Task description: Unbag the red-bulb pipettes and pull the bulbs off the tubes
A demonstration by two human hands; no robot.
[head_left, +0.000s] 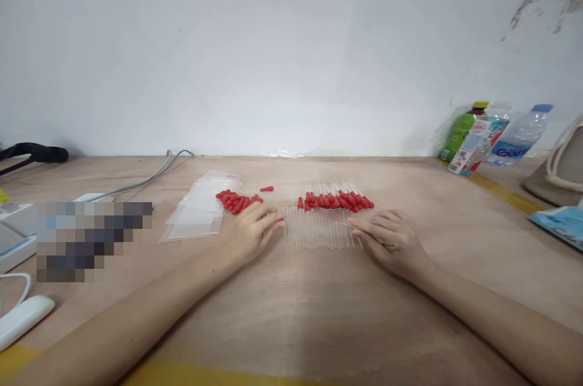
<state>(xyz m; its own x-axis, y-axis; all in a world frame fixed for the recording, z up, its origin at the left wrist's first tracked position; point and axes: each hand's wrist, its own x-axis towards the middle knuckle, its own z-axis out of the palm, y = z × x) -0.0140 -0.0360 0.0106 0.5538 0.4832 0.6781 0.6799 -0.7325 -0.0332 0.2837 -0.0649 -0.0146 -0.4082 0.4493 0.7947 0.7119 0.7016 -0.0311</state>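
A row of clear glass tubes [316,228] lies side by side on the wooden table [291,307] between my hands. My left hand [252,231] rests at the row's left end, fingers together and touching the tubes. My right hand [387,237] sits at the right end, fingers curled, with one tube pinched at its fingertips. Behind the row lie finished droppers with red rubber caps [337,200]. A loose pile of red caps [237,201] lies just beyond my left hand, with one stray cap [266,189] further back.
Clear plastic bags [200,210] are stacked left of the caps. A white power strip and grey cable [150,179] lie at the left. Bottles [492,137], a beige bag [562,170] and a blue packet [560,222] stand at the right by the wall.
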